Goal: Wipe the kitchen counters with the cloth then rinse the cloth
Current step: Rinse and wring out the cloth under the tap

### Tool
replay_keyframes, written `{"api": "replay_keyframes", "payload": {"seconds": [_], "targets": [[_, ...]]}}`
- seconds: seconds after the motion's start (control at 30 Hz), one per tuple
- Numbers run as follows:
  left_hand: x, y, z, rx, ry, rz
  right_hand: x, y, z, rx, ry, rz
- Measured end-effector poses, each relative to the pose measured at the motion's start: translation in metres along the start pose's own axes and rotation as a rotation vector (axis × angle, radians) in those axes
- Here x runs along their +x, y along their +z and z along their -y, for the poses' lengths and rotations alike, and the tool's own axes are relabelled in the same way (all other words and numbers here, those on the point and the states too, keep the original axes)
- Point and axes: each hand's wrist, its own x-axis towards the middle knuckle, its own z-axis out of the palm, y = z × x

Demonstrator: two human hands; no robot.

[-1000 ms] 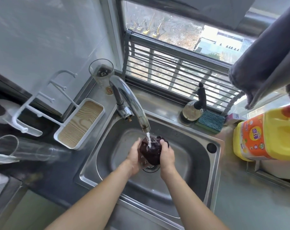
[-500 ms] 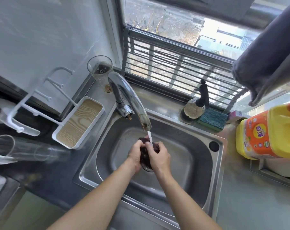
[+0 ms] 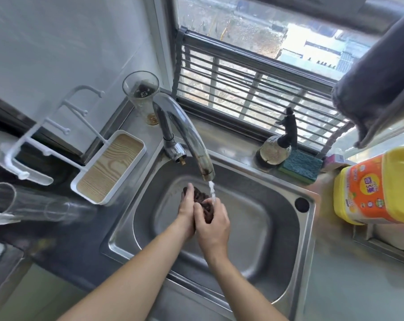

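Mid-sink, hands apparently wringing cloth, walls clear

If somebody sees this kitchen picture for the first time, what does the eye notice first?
First, the two hands, left hand and right hand, squeezing a dark cloth under the faucet stream, over the middle of the steel sink. Next, the bright yellow detergent jug at the right edge.

Both forearms are bare, with no sleeves in view. The left hand and right hand wear no gloves.
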Motion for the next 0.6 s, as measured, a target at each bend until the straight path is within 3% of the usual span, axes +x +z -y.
{"api": "replay_keyframes", "payload": {"seconds": [0.17, 0.33, 0.5, 0.6], "targets": [[-0.042, 0.02, -0.005, 0.099, 0.081, 0.136, 0.022, 0.012, 0.004, 0.056, 0.18, -0.121], [-0.042, 0.022, -0.003, 0.172, 0.221, 0.117, 0.051, 0.009, 0.0, 0.09, 0.433, -0.149], [-0.047, 0.006, -0.001, 0.243, 0.136, 0.117, 0.078, -0.008, -0.021, 0.261, 0.833, -0.14], [-0.039, -0.005, -0.005, 0.073, 0.088, 0.085, 0.077, -0.011, -0.024, 0.509, 0.85, -0.129]]}}
